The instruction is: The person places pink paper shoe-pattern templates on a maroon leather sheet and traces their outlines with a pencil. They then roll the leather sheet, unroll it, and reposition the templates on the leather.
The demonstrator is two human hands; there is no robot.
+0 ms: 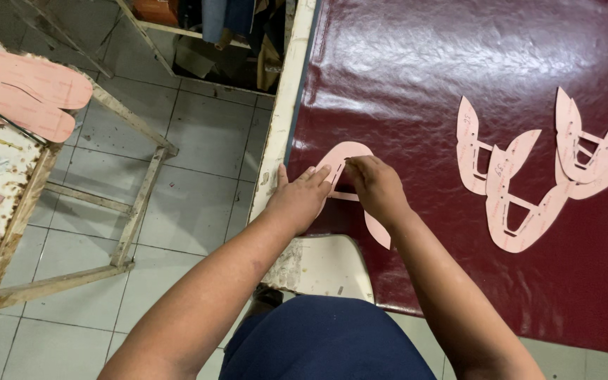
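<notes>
Template (346, 156) lies on the maroon leather (459, 63) near the table edge (279, 127); my left hand (300, 197) presses it flat, fingers spread, my right hand (374, 184) pinches something hidden. If my left lifts, it could shift off line.

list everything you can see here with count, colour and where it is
leather sheet: one, dark red, covering the table on the right
pattern under the hands: one, pink, near the sheet's left edge
loose patterns: about four, pink, overlapping, right side of the sheet
pattern pieces: two, pink, on the left table
wooden frame: one, pale, on the tiled floor
left hand: one, pressing the pattern
right hand: one, fingers on the pattern
</notes>
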